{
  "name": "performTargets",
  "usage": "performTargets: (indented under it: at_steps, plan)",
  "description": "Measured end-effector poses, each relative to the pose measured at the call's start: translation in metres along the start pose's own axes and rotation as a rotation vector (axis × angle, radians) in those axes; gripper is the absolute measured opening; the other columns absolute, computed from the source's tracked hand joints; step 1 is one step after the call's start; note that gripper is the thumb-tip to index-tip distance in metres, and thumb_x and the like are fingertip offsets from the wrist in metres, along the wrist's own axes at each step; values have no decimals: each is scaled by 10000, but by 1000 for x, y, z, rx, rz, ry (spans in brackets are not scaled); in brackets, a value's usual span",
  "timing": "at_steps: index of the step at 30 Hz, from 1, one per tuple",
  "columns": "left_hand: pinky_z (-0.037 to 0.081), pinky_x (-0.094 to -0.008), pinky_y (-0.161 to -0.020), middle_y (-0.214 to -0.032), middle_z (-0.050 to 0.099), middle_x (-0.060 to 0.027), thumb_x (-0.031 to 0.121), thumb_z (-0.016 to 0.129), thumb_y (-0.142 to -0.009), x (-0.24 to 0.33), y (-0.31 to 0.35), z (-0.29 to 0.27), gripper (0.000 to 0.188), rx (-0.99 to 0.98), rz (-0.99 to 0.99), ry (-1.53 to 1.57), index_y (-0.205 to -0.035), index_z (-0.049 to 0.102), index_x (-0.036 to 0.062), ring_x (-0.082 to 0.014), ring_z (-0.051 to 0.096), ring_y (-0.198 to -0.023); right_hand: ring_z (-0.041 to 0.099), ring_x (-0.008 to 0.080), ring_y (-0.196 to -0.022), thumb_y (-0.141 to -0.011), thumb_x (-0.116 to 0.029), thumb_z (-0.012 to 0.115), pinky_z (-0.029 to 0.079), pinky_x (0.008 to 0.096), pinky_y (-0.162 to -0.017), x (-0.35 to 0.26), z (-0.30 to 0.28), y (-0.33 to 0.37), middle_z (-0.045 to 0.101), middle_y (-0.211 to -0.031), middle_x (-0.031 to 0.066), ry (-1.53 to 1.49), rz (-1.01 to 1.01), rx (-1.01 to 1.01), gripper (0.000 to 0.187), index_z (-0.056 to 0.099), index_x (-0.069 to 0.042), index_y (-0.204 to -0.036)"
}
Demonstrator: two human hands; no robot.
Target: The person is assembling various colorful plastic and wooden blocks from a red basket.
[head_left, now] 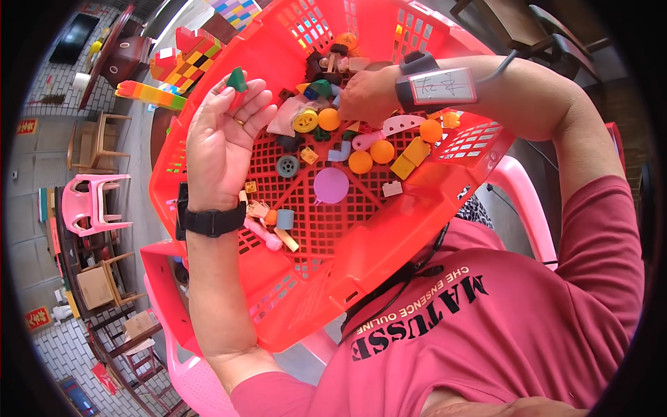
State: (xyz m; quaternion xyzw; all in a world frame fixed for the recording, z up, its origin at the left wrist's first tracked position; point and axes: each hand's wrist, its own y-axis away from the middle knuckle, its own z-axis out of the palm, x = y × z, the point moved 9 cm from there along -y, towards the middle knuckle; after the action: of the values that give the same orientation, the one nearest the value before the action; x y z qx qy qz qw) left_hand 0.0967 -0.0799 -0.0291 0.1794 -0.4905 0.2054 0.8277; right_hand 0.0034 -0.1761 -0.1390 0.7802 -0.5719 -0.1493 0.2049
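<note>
The red basket (347, 278) holds many loose toys (360, 162), so much picking seems left. Over its left side, the left hand (229, 142) pinches a green block (237, 79), other fingers loosely spread. The right hand (368, 94) reaches among toys; its grip I cannot tell. Beyond, a brick build (193, 69) looks already assembled.

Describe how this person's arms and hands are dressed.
The sleeves are short and dull red. The left hand has a gold-coloured ring and a black wrist strap. The right hand has a black wristband with a white, red-edged label and a grey cable.
</note>
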Motion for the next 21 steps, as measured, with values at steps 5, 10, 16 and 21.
performTargets:
  at_steps: [5,10,16,21]
  plan:
    - [535,-392,-831,-1032,620,-181,85,489,-906,6,0,3,237,-31,39,-8,-1129,499,6,-267,639,-920,587,307,-736,-671,-156,600,455,403,-658,8,-38,5,597,-756,136,-151,-36,114,192,598,-3,-787]
    - [548,-375,-791,-1006,627,-160,64,491,-905,12,4,-1,234,27,130,-10,-1135,492,20,-240,646,-881,588,185,-628,-786,-207,575,470,312,-597,16,-102,41,610,-757,87,-821,-61,294,224,615,-3,-868]
    - [551,-338,-765,-986,640,-130,71,503,-906,7,5,1,246,2,99,-32,-1147,501,19,-196,651,-859,599,128,-618,-902,-235,546,477,258,-579,16,-122,51,605,-734,51,-1606,-311,522,242,595,-1,-935]
    - [539,-287,-735,-984,640,-125,81,525,-906,7,7,12,257,-7,101,-134,-1152,508,10,-189,656,-858,604,124,-586,-894,-187,559,483,248,-539,29,-117,48,615,-696,56,-1858,-313,567,188,595,-4,-920]
